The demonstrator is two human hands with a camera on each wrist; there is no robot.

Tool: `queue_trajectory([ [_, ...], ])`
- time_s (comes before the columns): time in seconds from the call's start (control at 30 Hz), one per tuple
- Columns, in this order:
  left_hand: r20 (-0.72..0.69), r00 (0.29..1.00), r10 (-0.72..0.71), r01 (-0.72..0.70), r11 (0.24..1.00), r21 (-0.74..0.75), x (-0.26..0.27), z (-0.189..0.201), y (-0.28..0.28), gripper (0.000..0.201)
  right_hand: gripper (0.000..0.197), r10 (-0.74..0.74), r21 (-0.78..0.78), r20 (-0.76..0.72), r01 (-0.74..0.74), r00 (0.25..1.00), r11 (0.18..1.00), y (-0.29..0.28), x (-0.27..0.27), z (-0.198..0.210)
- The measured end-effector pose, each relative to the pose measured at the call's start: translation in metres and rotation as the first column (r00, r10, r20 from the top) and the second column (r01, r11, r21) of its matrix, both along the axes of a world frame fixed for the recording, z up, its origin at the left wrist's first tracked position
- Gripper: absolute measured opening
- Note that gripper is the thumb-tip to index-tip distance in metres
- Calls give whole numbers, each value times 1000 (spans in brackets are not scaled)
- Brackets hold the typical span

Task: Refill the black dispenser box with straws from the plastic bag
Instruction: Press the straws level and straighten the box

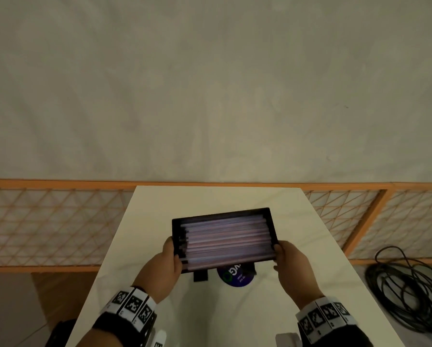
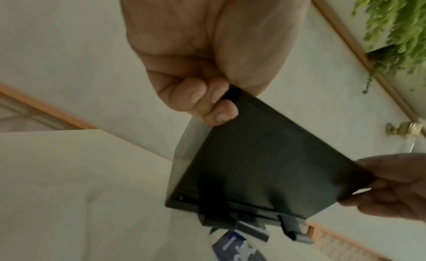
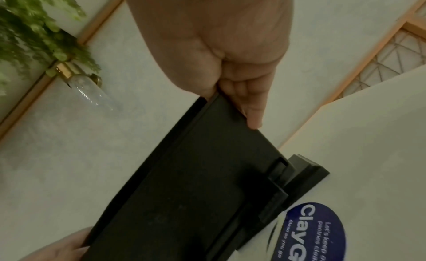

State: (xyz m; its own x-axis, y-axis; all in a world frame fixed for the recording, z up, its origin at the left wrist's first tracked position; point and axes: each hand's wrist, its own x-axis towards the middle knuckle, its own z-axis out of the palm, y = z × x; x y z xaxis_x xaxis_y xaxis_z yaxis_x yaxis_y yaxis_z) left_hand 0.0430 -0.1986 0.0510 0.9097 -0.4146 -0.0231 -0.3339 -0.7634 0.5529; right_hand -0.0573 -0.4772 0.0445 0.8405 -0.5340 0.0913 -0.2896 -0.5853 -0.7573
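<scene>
**Box loaded and lifted off the table**

Clearly, from the head view, the filling looks largely done. The black dispenser box (image 1: 224, 236) is held up between both hands, its open top towards the camera and tilted, packed across its width with pale straws (image 1: 227, 240) lying side by side. The left hand (image 1: 165, 265) clasps the left end, thumb on the near rim and fingers curled underneath; the right hand (image 1: 291, 266) clasps the right end the same way. Below the grip lies the white table (image 1: 160, 204), and just under the near edge of the box a round blue sticker (image 1: 236, 278) shows on it. No plastic bag is in sight in this view.

In the left wrist view, the left hand's fingers (image 2: 207, 101) curl round the corner of the dark underside of the box (image 2: 265, 164), with the other hand pinching the far corner. Black brackets jut from the lower edge.

In the right wrist view, the right hand's fingers (image 3: 248, 104) press flat along the end of the box (image 3: 196, 183), thumb hidden behind it. The sticker (image 3: 315, 232) sits below.

My judgement: what is left is settling the straws level, setting the box down, and closing it if it has a lid, which I cannot see.
</scene>
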Motion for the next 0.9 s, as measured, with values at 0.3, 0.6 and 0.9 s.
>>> queue_trajectory([
  [0.3,-40,999,-17,21,996,89,-1,-6,-3,46,19,17,-158,-194,-48,981,986,4,-8,-14],
  [0.6,-87,996,8,-1,996,86,-10,-20,-3,54,18,0,-9,-227,-2,974,1000,8,-11,-31],
  [0.9,-172,984,-43,18,990,-141,-9,-8,6,58,21,74,-77,-171,-89,982,993,8,-6,-20],
])
